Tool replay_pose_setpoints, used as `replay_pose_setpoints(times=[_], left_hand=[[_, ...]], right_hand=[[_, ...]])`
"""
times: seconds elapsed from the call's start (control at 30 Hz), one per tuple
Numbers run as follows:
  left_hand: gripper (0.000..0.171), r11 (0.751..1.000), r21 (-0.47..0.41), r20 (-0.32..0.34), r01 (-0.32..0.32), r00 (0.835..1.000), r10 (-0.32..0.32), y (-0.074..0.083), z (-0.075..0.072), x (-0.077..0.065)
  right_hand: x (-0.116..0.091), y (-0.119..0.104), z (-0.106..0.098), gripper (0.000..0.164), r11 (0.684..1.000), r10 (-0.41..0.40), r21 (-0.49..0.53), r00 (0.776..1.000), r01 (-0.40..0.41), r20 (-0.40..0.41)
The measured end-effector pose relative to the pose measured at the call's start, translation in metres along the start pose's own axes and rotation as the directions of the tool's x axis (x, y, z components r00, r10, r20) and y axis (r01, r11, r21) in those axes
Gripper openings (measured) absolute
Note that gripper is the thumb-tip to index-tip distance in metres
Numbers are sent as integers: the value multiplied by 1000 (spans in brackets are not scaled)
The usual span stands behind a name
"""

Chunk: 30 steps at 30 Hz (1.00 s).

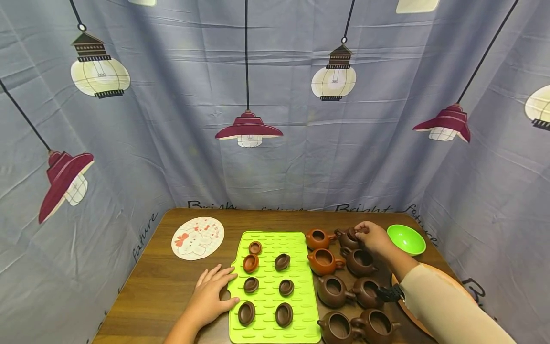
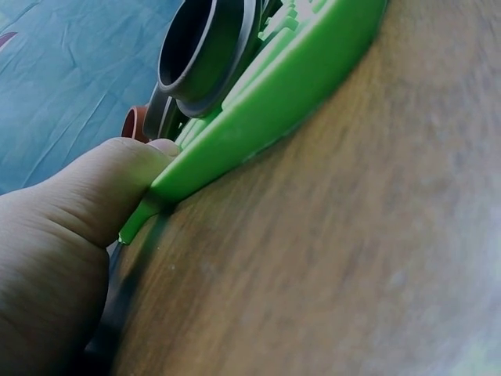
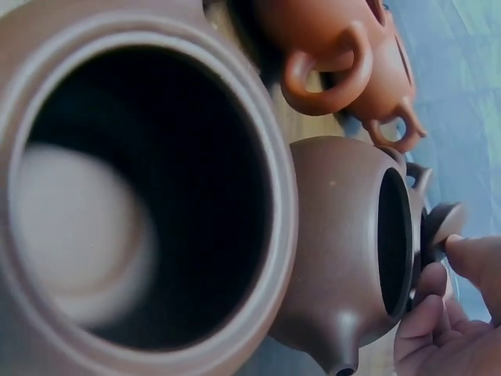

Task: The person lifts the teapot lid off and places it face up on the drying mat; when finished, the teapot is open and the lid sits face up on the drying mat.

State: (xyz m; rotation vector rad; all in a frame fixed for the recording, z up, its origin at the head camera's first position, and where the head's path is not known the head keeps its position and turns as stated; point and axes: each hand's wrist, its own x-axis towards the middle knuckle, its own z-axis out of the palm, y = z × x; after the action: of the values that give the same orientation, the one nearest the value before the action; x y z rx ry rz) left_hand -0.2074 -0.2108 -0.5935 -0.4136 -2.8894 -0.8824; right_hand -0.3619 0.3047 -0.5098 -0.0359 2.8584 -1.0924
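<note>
My left hand lies at the left edge of a lime-green mat, fingers spread, thumb touching the mat's rim. On the mat sit several loose teapot lids, brown ones such as the lid and two orange ones, including the lid. At the far right my right hand pinches a small brown lid between thumb and fingers, at the far brown teapot. Whether the lid touches that teapot I cannot tell. A nearer brown teapot stands lidless.
More lidless brown teapots and two orange teapots crowd right of the mat. Beyond the right arm are a green bowl and a round orange-rimmed tray. A round bunny-print mat lies far left. Curtains enclose the table.
</note>
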Motion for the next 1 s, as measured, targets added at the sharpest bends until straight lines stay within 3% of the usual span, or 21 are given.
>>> replay_pose_setpoints(times=[0.37, 0.53, 0.63, 0.77, 0.9, 1.0], left_hand=[[64, 1000, 13, 3, 7, 1000, -7, -2, 1, -1], [64, 1000, 12, 3, 8, 1000, -8, -2, 2, -1], [64, 1000, 12, -3, 5, 1000, -5, -2, 2, -1], [64, 1000, 11, -2, 5, 1000, -5, -2, 1, 0], [64, 1000, 14, 0, 2, 1000, -2, -1, 1, 0], [64, 1000, 16, -1, 0, 1000, 0, -1, 1, 1]], right_hand=[[-5, 2, 0, 18, 990, 58, 128, 998, -55, -21], [-8, 4, 0, 24, 966, 86, 244, 996, -84, 6], [-8, 7, 1, 26, 919, 97, 379, 994, -106, 42], [-8, 10, 1, 27, 824, 82, 553, 992, -123, 99], [-8, 12, 1, 23, 725, 83, 672, 988, -151, 133], [-8, 13, 1, 25, 678, 88, 718, 987, -160, 136]])
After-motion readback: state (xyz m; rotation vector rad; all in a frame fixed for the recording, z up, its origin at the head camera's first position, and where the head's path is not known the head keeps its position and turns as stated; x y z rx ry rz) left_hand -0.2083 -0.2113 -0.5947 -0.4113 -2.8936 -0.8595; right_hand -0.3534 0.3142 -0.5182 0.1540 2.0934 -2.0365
